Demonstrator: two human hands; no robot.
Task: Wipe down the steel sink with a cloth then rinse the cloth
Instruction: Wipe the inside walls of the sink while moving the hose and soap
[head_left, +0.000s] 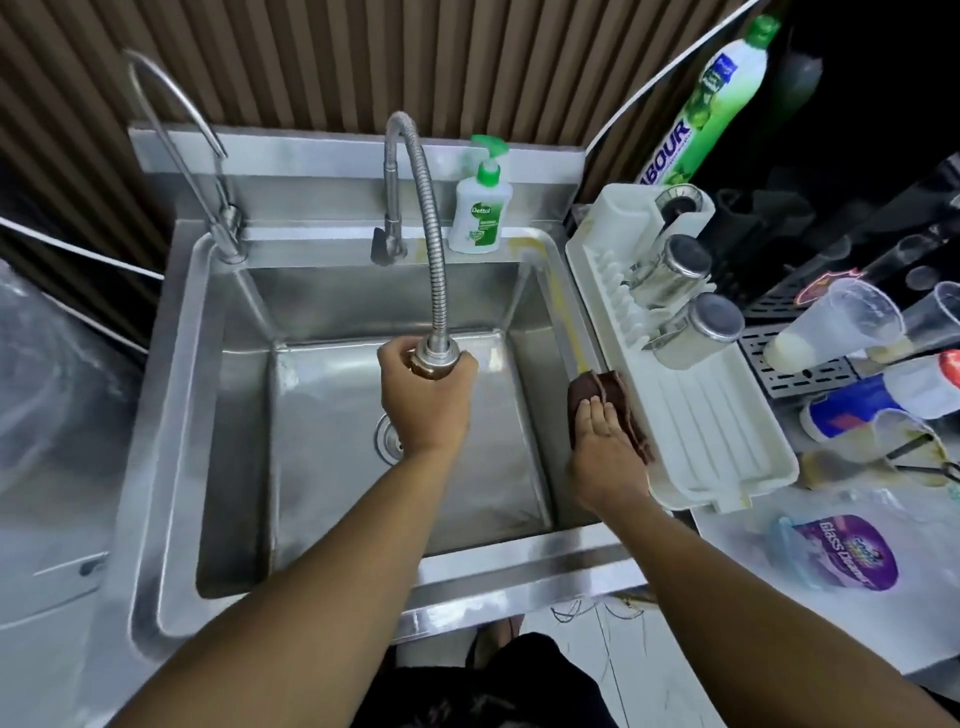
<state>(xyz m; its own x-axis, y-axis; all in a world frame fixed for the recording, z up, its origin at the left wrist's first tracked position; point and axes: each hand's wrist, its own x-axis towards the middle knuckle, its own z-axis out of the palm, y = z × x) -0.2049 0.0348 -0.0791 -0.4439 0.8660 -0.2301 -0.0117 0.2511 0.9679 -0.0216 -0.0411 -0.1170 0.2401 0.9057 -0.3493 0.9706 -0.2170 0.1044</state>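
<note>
A square steel sink (332, 467) fills the middle of the view, its drain (387, 439) partly hidden behind my left wrist. My left hand (423, 402) grips the spray head of the flexible steel faucet hose (434, 249), held over the basin. No water stream is visible. My right hand (605, 449) presses flat, fingers straight, on a dark brown cloth (597, 389) lying on the sink's right rim, next to the drying rack.
A second thin faucet (176, 145) rises at the back left. A Dettol soap pump (480, 208) stands on the back ledge. A white drying rack (691, 415) with steel tumblers lies right of the sink. Bottles and plastic cups crowd the right counter.
</note>
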